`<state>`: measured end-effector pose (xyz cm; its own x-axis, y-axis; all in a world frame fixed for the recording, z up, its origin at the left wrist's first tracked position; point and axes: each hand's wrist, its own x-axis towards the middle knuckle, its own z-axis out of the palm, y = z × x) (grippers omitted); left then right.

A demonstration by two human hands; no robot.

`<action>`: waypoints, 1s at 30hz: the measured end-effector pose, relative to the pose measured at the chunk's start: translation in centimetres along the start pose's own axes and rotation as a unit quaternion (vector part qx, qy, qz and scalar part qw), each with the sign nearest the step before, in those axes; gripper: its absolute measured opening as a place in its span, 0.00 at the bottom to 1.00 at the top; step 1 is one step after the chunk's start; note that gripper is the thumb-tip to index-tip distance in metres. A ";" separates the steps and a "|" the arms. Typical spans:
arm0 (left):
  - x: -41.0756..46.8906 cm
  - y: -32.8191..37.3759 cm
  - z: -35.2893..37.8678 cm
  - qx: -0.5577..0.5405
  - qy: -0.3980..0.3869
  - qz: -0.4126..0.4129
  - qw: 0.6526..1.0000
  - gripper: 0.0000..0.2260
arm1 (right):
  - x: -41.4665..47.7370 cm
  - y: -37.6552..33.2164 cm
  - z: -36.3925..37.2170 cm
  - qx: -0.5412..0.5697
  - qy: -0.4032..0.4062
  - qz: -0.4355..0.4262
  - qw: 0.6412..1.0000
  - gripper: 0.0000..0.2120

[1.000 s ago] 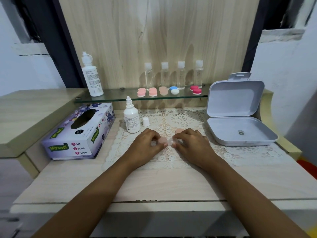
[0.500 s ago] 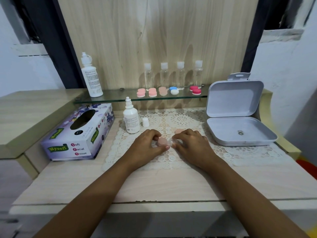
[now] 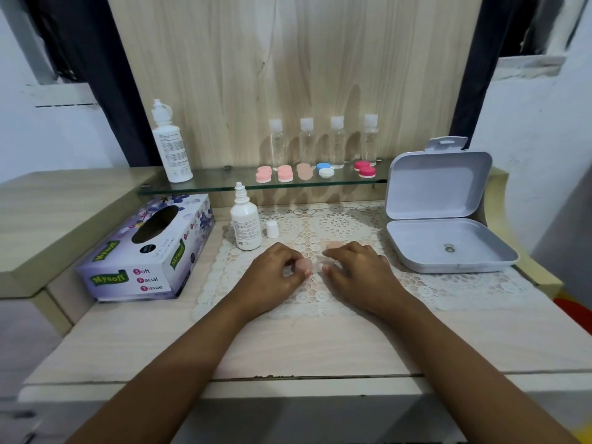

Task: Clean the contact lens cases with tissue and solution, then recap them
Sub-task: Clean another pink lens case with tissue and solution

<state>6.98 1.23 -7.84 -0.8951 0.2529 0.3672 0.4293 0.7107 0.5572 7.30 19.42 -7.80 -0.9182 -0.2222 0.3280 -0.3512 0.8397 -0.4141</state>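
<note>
A peach cap (image 3: 303,265) is pinched between the thumb and fingertips of the left hand (image 3: 278,277), low over the lace mat (image 3: 339,225), in front of and to the right of the small solution bottle (image 3: 245,223). The right hand (image 3: 355,270) is curled just to the right of that cap, its fingertips pressed on what appears to be the clear case body (image 3: 320,266); how much of the body is gripped cannot be told. The case's long axis seems to run left to right between the 2 hands, so the left hand is nearer the capped end. 1 more peach cap (image 3: 334,245) lies behind the right hand's knuckles. The next twist would likely be made by the left hand while the body is pinned.
</note>
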 end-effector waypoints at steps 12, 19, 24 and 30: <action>0.1 -0.1 0.0 0.024 0.000 0.007 1.000 0.09 | 1.9 0.6 -1.2 0.044 0.005 0.051 0.998 0.14; 0.1 -0.1 0.0 0.021 -0.004 0.009 1.000 0.09 | 3.0 1.0 -1.3 -0.001 -0.020 0.002 1.000 0.09; 0.1 -0.3 0.0 0.022 -0.006 0.007 1.000 0.09 | 3.1 1.0 -1.0 0.010 0.014 0.004 1.000 0.09; 0.2 -0.3 0.1 0.023 -0.006 0.007 1.000 0.09 | 2.3 0.6 -1.2 0.088 0.028 0.034 0.995 0.12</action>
<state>6.65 1.10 -8.02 -0.8901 0.2708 0.3666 0.4369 0.7363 0.5167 5.18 20.03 -6.26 -0.9307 -0.1354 0.3398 -0.3201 0.7510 -0.5775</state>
